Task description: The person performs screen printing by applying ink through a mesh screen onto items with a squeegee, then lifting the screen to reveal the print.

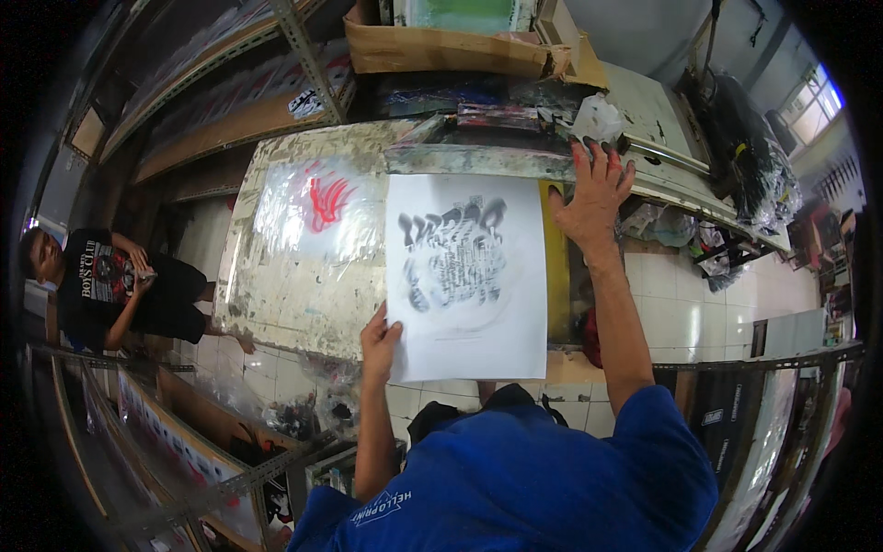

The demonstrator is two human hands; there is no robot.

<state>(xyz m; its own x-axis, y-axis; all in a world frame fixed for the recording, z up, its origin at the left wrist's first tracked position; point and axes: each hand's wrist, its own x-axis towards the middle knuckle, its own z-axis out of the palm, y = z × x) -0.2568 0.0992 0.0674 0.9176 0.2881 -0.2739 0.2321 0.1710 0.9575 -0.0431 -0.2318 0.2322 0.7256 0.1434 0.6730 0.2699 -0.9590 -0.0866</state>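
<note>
A white paper sheet (469, 345) with a smudged black-grey print in its upper part lies before me at the worktable. My left hand (379, 342) pinches the sheet's lower left edge, thumb on top. Spread wide, my right hand (596, 198) is at the far right beyond the sheet, its fingertips by the end of a pale, stained frame bar (497, 162). Red and dark stains mark those fingertips. Along the sheet's right edge shows a yellow strip (557, 248). Left of the sheet, clear plastic film (285, 207) with red smears (326, 201) covers part of the stained tabletop (244, 276).
Beyond the bar stand a cardboard box (441, 53) and a crumpled white plastic bag (596, 115). Metal shelving (308, 60) rises at the far left. Another person (110, 285) sits at the left, hands together. More racks (212, 488) flank me, near left.
</note>
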